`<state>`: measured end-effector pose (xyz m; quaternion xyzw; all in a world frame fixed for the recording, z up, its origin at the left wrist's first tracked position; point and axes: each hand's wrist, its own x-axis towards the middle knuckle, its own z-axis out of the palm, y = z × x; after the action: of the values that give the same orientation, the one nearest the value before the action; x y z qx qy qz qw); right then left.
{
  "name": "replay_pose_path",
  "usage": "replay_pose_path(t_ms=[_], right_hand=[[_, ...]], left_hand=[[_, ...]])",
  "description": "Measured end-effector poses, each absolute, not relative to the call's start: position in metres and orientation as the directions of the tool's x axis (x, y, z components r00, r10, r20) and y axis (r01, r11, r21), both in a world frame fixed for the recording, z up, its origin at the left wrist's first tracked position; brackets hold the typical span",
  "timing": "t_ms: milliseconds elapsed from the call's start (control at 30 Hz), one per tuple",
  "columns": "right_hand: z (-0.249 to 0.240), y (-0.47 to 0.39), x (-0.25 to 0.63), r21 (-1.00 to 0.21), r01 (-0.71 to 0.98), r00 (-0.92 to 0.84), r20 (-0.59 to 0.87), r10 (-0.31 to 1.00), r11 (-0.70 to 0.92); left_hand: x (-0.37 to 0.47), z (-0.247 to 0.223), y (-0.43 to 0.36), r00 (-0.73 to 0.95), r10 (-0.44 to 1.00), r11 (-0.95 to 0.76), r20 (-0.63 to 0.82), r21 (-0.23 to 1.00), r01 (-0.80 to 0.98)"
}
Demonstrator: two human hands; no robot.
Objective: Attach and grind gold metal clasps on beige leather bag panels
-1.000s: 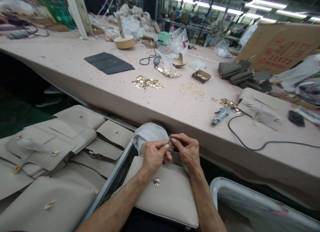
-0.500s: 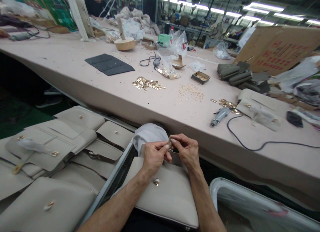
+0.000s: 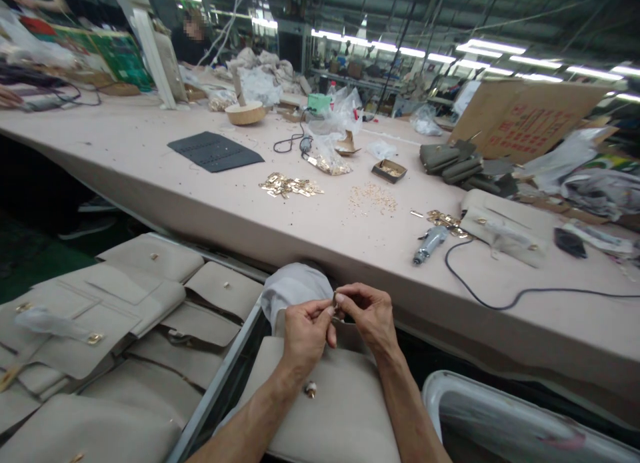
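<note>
Pinkish-beige, the long surface (image 3: 325,223) stretches beyond the left hand (image 3: 307,331) and right hand (image 3: 370,318), as I watch remotely. Beneath them sits a beige bag (image 3: 340,410). The two hands meet over its far end, and a grey handheld tool (image 3: 431,243) lies beyond them to the right. A small fitting (image 3: 335,296), mostly hidden, is pinched between the thumbs and fingers of both.

A cardboard carton (image 3: 530,120) (printed in red) stands toward the far right of the table (image 3: 330,220); a flat black sheet (image 3: 215,151) lies farther left, near a round tan disc (image 3: 246,114); a mint-green box (image 3: 318,103) sits beside a red-capped bottle (image 3: 333,90).
</note>
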<state>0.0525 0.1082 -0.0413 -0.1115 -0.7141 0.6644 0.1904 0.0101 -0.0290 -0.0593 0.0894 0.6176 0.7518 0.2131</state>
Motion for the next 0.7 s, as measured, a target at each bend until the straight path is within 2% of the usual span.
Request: replay_pose_path(t_ms=[100,300,400,467,500,567,633,700], right_hand=[[-0.036,0.109,0.048,-0.995,-0.09,-0.919,0.101,0.38,0.047],[-0.038,0.104,0.042,-0.991,-0.104,-0.896,0.13,0.424,0.084],[-0.034,0.102,0.043,-0.995,-0.074,-0.91,0.096,0.404,0.07],[-0.027,0.112,0.045,-0.991,-0.032,-0.905,0.083,0.416,0.128],[-0.021,0.123,0.045,-0.981,-0.009,-0.878,0.1,0.468,0.193],[-0.009,0.157,0.046,-0.923,0.068,-0.727,0.215,0.653,0.379],[0.001,0.205,0.045,-0.817,0.244,-0.463,0.376,0.803,0.523],[0.008,0.254,0.039,-0.713,0.471,-0.269,0.445,0.854,0.52]], left_hand=[[0.01,-0.06,-0.029,-0.898,0.417,-0.126,-0.142,0.969,-0.212],[0.008,-0.059,-0.03,-0.877,0.429,-0.034,-0.217,0.966,-0.256],[0.007,-0.059,-0.03,-0.887,0.42,0.004,-0.192,0.978,-0.209],[0.007,-0.061,-0.031,-0.901,0.401,0.008,-0.164,0.985,-0.175],[0.007,-0.063,-0.031,-0.909,0.387,-0.001,-0.155,0.986,-0.169],[0.006,-0.066,-0.03,-0.92,0.361,-0.03,-0.153,0.984,-0.176],[0.005,-0.068,-0.03,-0.922,0.351,-0.063,-0.161,0.979,-0.195],[0.004,-0.067,-0.03,-0.919,0.356,-0.077,-0.17,0.975,-0.21]])
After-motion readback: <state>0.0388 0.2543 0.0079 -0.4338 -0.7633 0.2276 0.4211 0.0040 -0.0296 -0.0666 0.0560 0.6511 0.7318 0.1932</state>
